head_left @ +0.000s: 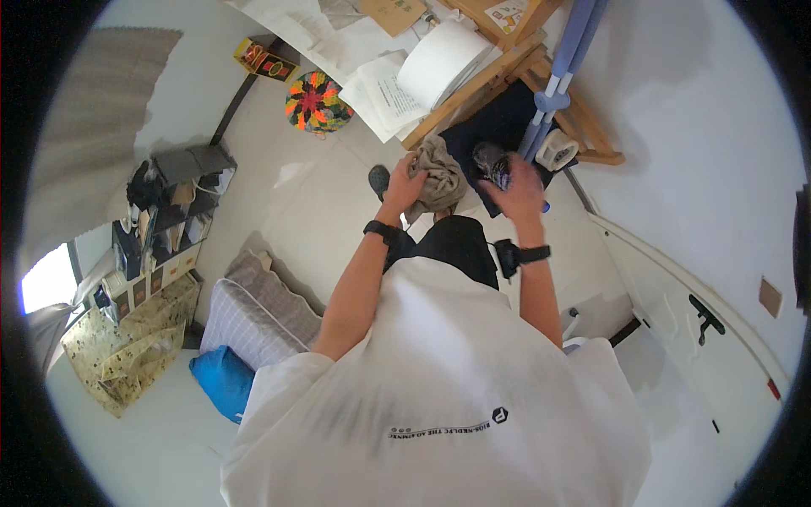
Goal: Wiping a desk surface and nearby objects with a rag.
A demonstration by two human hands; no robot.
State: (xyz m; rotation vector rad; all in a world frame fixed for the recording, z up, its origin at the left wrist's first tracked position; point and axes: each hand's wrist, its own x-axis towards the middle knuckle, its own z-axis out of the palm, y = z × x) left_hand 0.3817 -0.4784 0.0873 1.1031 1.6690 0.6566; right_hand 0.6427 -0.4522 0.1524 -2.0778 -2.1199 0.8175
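Observation:
My left hand [404,186] grips the near-left side of a crumpled grey-brown cloth [441,173], its fingers pressed into the folds above my knees. To the right, my right hand [519,196] is smeared by motion. It lies against a small dark bundle with a shiny, patterned surface [490,160]; whether its fingers close on this cannot be made out. Beneath and beyond the bundle spreads a dark navy cloth or bag [473,127], partly hidden by the bundle. A black band circles each wrist.
A wooden-framed desk [460,100] with papers and a large white roll [443,63] stands ahead. Blue-and-white poles [553,101] and a tape roll [557,150] are at right. A colourful round cushion [318,103], a shelf [173,207] and a grey cushion [253,308] lie leftward.

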